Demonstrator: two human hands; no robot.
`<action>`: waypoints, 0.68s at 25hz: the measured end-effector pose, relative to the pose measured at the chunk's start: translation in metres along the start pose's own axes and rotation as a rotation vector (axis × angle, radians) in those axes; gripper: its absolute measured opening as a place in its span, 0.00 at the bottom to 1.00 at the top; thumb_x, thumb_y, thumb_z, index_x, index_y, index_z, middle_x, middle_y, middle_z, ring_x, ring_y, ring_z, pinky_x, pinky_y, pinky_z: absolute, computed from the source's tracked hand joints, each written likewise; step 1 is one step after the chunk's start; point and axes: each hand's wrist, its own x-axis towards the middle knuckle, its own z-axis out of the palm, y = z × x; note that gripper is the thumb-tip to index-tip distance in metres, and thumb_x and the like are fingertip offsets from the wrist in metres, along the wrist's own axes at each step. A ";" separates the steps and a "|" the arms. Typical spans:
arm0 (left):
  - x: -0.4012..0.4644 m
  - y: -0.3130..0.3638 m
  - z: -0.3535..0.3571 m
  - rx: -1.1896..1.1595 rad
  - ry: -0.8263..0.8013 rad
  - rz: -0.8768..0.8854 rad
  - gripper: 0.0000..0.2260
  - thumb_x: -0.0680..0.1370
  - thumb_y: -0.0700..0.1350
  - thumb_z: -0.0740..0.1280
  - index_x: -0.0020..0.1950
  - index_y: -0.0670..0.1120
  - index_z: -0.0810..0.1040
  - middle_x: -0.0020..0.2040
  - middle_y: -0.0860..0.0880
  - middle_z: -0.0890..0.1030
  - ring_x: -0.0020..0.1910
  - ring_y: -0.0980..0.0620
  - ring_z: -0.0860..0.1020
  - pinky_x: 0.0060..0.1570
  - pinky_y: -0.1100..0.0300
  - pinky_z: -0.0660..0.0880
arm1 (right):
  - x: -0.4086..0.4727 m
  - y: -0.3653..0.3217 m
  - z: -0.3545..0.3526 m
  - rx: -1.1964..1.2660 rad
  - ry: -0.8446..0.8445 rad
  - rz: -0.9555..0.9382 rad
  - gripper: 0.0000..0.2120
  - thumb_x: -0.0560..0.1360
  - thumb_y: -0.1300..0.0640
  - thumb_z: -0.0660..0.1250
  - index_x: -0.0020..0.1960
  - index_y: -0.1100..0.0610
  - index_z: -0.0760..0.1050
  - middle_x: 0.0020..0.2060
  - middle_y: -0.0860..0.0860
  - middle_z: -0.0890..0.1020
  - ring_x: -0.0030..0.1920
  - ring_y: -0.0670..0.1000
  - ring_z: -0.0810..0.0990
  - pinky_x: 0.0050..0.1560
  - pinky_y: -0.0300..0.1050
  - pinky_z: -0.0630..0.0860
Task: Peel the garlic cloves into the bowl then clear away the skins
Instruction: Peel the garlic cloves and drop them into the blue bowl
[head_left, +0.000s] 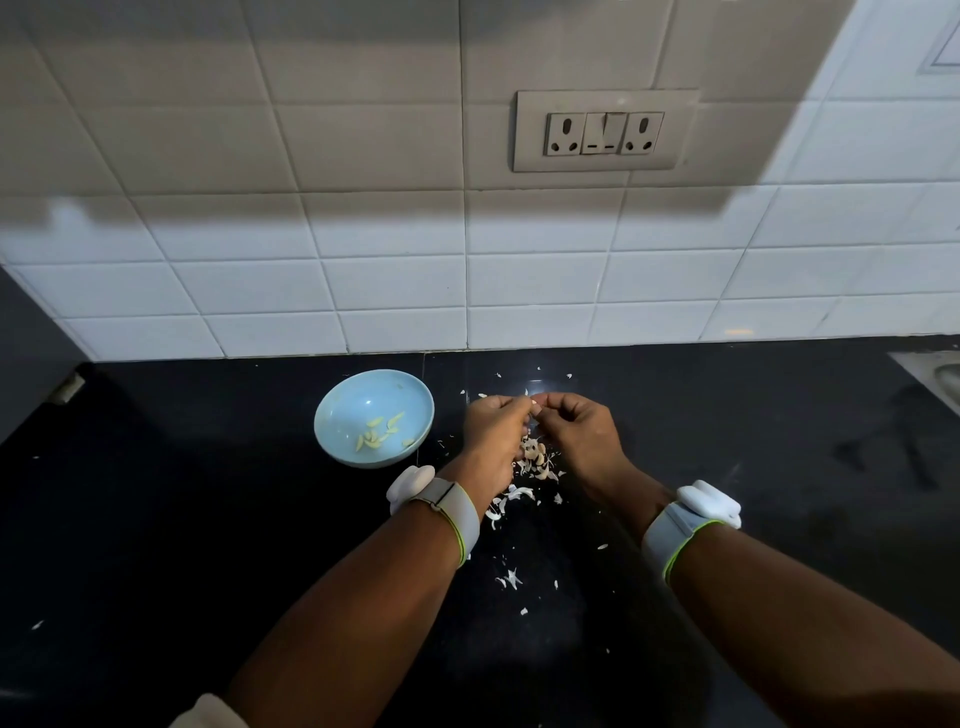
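Black counter (208, 519) strewn with skins (511, 577), tiled wall (311, 234) behind.

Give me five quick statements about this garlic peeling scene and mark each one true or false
1. The blue bowl sits to the left of both hands. True.
2. The bowl is empty. False: a few peeled cloves lie in it.
3. The left hand and right hand meet over the counter, fingers curled on a clove. True.
4. The skins are already cleared away. False: they are scattered on the dark counter.
5. A cutting board lies under the hands. False: only bare counter.
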 end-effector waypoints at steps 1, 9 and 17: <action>0.001 0.000 0.000 0.014 0.002 -0.001 0.03 0.74 0.38 0.67 0.42 0.44 0.79 0.32 0.49 0.74 0.27 0.56 0.68 0.23 0.66 0.62 | 0.000 -0.002 0.001 -0.011 -0.009 -0.011 0.05 0.80 0.60 0.70 0.53 0.59 0.85 0.42 0.57 0.87 0.40 0.48 0.82 0.45 0.45 0.81; 0.010 -0.008 -0.004 0.132 -0.015 0.028 0.07 0.77 0.44 0.66 0.39 0.47 0.76 0.36 0.46 0.74 0.29 0.52 0.68 0.25 0.64 0.62 | 0.007 -0.013 0.005 0.327 0.002 0.247 0.06 0.82 0.58 0.68 0.55 0.57 0.83 0.40 0.52 0.81 0.35 0.46 0.78 0.36 0.40 0.73; 0.009 -0.011 -0.018 0.420 -0.047 -0.066 0.16 0.78 0.51 0.56 0.39 0.45 0.76 0.33 0.46 0.78 0.28 0.46 0.75 0.29 0.59 0.68 | 0.011 -0.010 0.002 0.445 0.015 0.294 0.08 0.82 0.64 0.65 0.61 0.60 0.79 0.42 0.52 0.84 0.35 0.46 0.80 0.34 0.39 0.73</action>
